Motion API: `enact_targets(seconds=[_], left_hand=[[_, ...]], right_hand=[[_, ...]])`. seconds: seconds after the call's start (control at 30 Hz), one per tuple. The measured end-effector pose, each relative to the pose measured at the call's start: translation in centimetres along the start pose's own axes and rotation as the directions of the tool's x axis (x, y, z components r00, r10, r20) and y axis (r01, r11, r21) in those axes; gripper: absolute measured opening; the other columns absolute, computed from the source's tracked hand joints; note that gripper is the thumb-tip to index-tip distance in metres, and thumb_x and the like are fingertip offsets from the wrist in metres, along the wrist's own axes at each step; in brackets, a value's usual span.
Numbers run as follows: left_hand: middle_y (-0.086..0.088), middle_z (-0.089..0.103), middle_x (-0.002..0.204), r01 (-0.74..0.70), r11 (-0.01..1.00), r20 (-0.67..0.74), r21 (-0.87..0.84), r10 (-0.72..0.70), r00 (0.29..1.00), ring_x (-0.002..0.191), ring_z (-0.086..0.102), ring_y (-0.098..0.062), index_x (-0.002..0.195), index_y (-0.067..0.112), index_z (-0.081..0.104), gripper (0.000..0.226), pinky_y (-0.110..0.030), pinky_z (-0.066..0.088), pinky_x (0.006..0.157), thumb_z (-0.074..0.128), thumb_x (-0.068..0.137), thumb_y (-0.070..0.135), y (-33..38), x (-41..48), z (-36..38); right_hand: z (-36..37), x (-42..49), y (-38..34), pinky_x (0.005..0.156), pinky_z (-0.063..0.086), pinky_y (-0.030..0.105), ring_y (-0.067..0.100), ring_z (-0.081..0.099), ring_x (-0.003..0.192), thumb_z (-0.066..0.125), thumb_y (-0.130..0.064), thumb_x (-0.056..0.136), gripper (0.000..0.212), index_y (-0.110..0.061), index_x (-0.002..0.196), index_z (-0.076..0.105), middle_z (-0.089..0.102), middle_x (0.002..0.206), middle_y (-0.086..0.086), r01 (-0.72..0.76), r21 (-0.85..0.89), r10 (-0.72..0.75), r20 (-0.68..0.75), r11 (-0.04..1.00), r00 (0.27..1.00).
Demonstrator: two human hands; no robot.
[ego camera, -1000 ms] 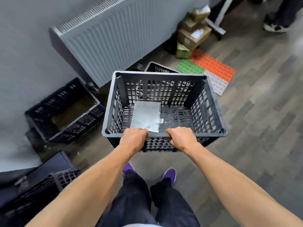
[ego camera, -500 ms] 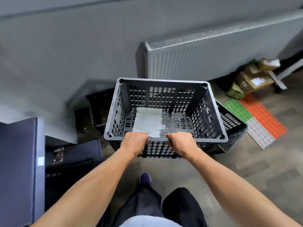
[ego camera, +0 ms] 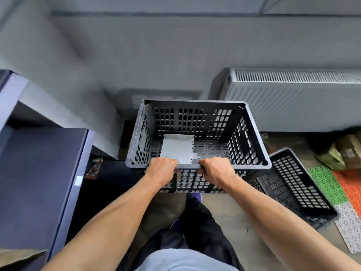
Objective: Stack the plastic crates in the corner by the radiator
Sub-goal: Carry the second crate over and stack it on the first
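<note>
I hold a dark grey perforated plastic crate in front of me, off the floor, with a grey sheet of paper lying on its bottom. My left hand and my right hand both grip its near rim. A second black crate lies on the floor to the right, partly behind the held one. The white radiator runs along the wall at the right. The corner floor left of the radiator is mostly hidden behind the held crate.
A dark blue cabinet stands at the left, with a dark gap beside it. Green, orange and white perforated mats lie on the floor at the right, with cardboard boxes under the radiator. My legs and purple shoes are below.
My view has swung left and up towards the wall and corner. The crate stays in both hands; the floor crate and mats have slid to the right of the view.
</note>
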State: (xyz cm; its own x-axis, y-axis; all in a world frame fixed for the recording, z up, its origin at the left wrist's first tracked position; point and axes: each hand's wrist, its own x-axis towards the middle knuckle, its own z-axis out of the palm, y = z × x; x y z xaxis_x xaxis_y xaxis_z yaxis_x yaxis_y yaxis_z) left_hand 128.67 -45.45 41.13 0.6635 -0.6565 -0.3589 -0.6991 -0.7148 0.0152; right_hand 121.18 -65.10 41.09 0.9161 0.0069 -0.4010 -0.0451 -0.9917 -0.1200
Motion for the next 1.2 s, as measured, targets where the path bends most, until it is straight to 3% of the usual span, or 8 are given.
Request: enact_targets(seconds=[0.27, 0.43, 0.6, 0.8, 1.2], left_hand=[[-0.004, 0.071, 0.1, 0.118, 0.993, 0.018, -0.03, -0.118, 0.993, 0.09, 0.067, -0.031, 0.107, 0.017, 0.059, 0.014, -0.038, 0.045, 0.066, 0.055, 0.094, 0.017, -2.5, 5.9, -1.0], [-0.003, 0.071, 0.097, 0.158, 0.985, 0.015, -0.064, -0.157, 0.987, 0.086, 0.067, -0.03, 0.117, 0.018, 0.057, 0.022, -0.038, 0.045, 0.065, 0.054, 0.095, 0.017, -4.7, 8.3, -0.8], [0.0, 0.07, 0.097, 0.175, 0.982, 0.027, -0.07, -0.174, 0.984, 0.087, 0.067, -0.028, 0.106, 0.02, 0.058, 0.012, -0.037, 0.041, 0.063, 0.055, 0.094, 0.02, -7.5, 10.9, 0.1], [0.001, 0.069, 0.098, 0.152, 0.985, 0.039, -0.078, -0.149, 0.988, 0.089, 0.067, -0.027, 0.107, 0.019, 0.058, 0.014, -0.035, 0.035, 0.061, 0.058, 0.093, 0.02, -11.8, 13.8, 2.3], [0.0, 0.066, 0.1, 0.123, 0.984, 0.017, -0.129, -0.122, 0.992, 0.09, 0.066, -0.029, 0.115, 0.02, 0.055, 0.024, -0.035, 0.033, 0.06, 0.056, 0.093, 0.013, -19.5, 20.8, 10.0]], right_hand=[[-1.5, 8.4, 3.2, 0.062, 0.045, 0.036, 0.031, 0.069, 0.083, 0.048, -0.044, 0.095, 0.021, -0.025, 0.097, 0.058, 0.072, 0.089, 0.002, 0.125, -0.003, -0.125, -0.028, 0.992, 0.992], [-1.9, 12.4, 3.5, 0.058, 0.04, 0.034, 0.03, 0.07, 0.079, 0.047, -0.044, 0.097, 0.023, -0.024, 0.099, 0.057, 0.072, 0.088, 0.003, 0.166, -0.021, -0.167, -0.023, 0.986, 0.986], [-1.8, 16.2, 2.8, 0.058, 0.038, 0.034, 0.031, 0.07, 0.08, 0.047, -0.043, 0.097, 0.024, -0.022, 0.102, 0.059, 0.072, 0.089, 0.004, 0.159, -0.041, -0.16, -0.018, 0.986, 0.987], [-0.4, 20.9, 0.9, 0.059, 0.037, 0.033, 0.03, 0.069, 0.078, 0.047, -0.031, 0.096, 0.016, -0.022, 0.104, 0.058, 0.072, 0.086, 0.005, 0.106, -0.073, -0.107, -0.007, 0.992, 0.994], [5.3, 30.9, -1.4, 0.058, 0.035, 0.035, 0.029, 0.07, 0.083, 0.049, -0.028, 0.09, 0.018, -0.026, 0.107, 0.057, 0.073, 0.087, 0.004, 0.023, -0.095, -0.027, -0.041, 0.995, 0.999]])
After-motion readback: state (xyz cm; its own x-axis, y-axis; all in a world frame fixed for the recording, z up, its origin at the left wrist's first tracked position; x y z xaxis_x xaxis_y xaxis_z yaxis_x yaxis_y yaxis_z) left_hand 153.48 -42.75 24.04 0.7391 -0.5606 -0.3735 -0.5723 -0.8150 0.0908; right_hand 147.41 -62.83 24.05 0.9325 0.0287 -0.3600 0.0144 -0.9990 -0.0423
